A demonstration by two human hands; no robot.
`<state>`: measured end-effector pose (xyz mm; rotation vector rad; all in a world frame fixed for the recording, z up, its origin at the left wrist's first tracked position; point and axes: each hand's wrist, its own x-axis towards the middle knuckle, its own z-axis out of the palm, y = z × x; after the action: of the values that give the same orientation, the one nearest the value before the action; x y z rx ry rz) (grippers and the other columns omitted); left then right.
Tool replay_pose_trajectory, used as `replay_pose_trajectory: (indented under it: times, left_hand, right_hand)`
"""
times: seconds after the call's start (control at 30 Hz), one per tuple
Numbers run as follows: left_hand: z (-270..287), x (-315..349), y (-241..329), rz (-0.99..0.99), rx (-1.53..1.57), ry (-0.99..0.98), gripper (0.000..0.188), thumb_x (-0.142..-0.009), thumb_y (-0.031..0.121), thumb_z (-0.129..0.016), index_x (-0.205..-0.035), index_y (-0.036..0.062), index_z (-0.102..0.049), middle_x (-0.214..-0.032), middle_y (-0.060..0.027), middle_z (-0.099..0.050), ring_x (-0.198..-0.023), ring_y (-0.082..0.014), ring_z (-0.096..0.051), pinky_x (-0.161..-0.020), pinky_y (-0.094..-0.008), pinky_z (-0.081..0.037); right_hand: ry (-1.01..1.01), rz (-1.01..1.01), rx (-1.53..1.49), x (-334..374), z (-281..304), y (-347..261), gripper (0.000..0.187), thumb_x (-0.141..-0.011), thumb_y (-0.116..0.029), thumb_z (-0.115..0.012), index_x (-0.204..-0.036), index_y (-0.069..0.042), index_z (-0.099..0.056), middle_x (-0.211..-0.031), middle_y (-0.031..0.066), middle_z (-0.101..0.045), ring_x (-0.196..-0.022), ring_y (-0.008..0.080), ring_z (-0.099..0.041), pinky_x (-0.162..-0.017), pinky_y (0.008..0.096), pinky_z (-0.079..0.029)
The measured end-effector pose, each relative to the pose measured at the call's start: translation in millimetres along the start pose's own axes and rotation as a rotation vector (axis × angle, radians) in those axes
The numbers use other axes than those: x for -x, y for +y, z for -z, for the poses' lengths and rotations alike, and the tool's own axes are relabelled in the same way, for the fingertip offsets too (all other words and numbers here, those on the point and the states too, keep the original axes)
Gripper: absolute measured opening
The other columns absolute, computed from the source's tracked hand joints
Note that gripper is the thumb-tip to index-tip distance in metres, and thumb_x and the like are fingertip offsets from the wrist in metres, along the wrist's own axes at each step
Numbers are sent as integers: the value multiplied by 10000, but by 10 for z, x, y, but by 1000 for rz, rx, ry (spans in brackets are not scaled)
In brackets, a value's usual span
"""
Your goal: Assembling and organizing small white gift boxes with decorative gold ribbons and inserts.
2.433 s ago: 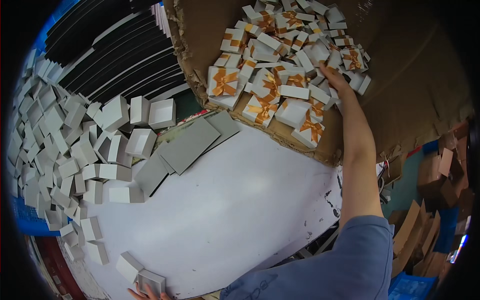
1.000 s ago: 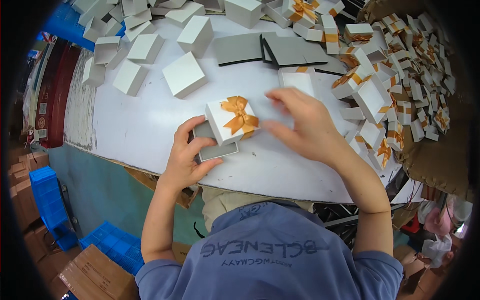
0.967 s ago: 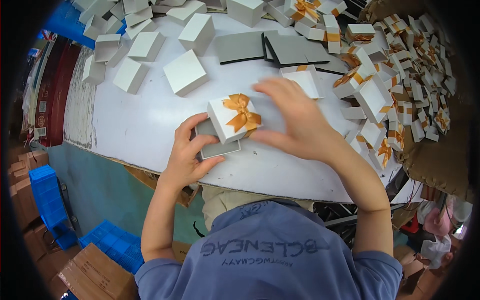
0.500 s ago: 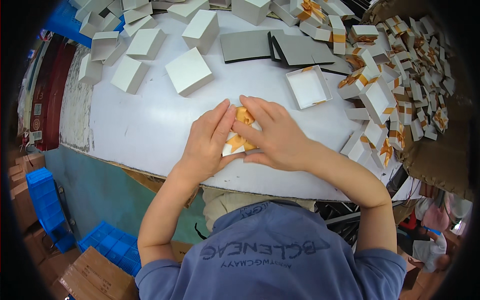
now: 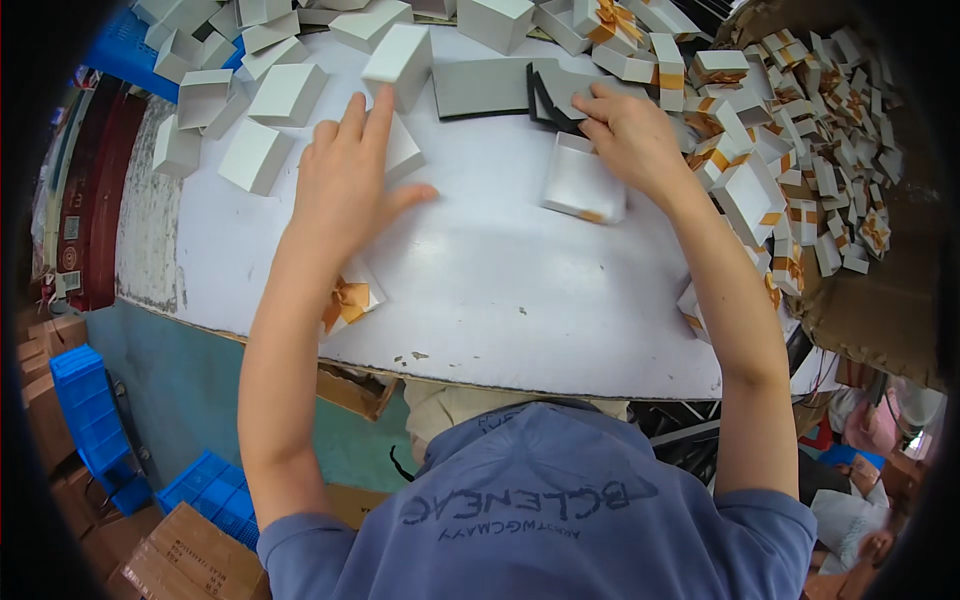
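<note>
My left hand [image 5: 345, 175] is open, fingers stretched forward and thumb out to the side. It hovers at or just over a plain white box [image 5: 403, 152], partly covering it. My right hand [image 5: 635, 140] reaches to the stack of grey pads with black edges [image 5: 562, 85]; its fingers are bent and closed at a pad's edge. Under that wrist lies a shallow white box part [image 5: 582, 180] with a gold ribbon band, slightly blurred. A small white box with a gold ribbon bow [image 5: 350, 300] rests beside my left forearm, which hides part of it.
Several plain white boxes [image 5: 285, 95] stand along the far left, near a blue crate [image 5: 125, 45]. At right, many ribboned white boxes [image 5: 755, 195] pile toward a large brown carton [image 5: 880, 310]. The table's front edge [image 5: 480, 385] runs close to my body.
Both hands have left the bow-tied box, which now sits farther left. My left hand moved forward and left; my right moved forward to the pads. The shallow box part has shifted left.
</note>
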<state>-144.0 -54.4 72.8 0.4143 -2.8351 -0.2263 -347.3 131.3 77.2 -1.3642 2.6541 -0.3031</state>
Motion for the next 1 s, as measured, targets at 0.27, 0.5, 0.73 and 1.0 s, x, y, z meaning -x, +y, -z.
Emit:
replay_pose_trajectory:
  times: [0.27, 0.5, 0.73, 1.0]
  left_hand:
    - [9, 221, 372, -38, 490, 51, 827, -616, 114, -754, -1307, 17, -311, -1141, -184, -455, -1018, -348, -487, -839, -398, -450]
    - [-418, 728, 646, 87, 593, -19, 959, -617, 197, -777, -1341, -16, -186, -1180, -217, -399, -1098, -368, -387, -947, -444, -293]
    - [-619, 824, 550, -228, 619, 79, 896, -584, 299, -805, -1341, 124, -358, -1337, -135, -368, -1159, -379, -359, -939, -473, -315]
    - [-154, 1010, 196, -350, 299, -129, 455, -660, 237, -740, -1097, 171, -628, -1266, -26, -522, -1125, -399, -423, -813, -441, -418]
  right_hand:
    - [-124, 68, -516, 28, 56, 280, 269, -839, -49, -525, -1083, -56, -638, -1115, 215, -602, -1239, 253, -452, -862, 292, -423]
    - [421, 727, -95, 768, -198, -273, 379, -609, -6, -629, -975, -94, -671, -788, 55, -556, -695, 203, -558, -601, 302, -470]
    - [96, 797, -323, 866, -371, -515, 265, -637, -127, -689, -894, -91, -637, -830, 40, -542, -767, 219, -541, -628, 320, -432]
    - [153, 466, -81, 749, -257, -286, 277, -674, -160, -738, -872, -55, -575, -940, 61, -564, -844, 199, -552, -695, 317, -443]
